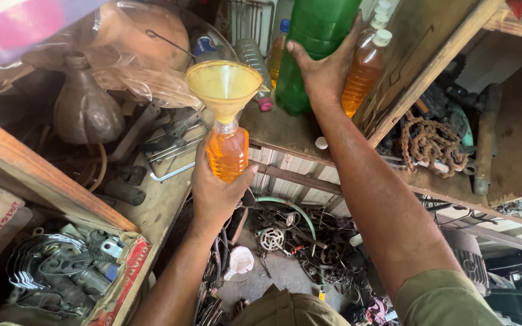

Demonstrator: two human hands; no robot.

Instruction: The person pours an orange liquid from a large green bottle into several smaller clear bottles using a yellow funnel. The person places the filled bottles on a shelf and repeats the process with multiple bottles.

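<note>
Cluttered shelf (pixel 285 130), left hand (pixel 215 190) grip around funnelled orange bottle (pixel 228 151), right hand (pixel 324 72) on green bottle (pixel 309 42)

We lose the green bottle's (pixel 315 48) top past the twelve o'clock edge; our left hand (pixel 215 193) hides the orange bottle's (pixel 228 151) base.

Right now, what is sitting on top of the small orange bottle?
A yellow funnel stands in the neck of the small bottle of orange liquid that the left hand holds. The funnel's spout is hidden inside the neck; fingers cover the bottle's bottom.
</note>
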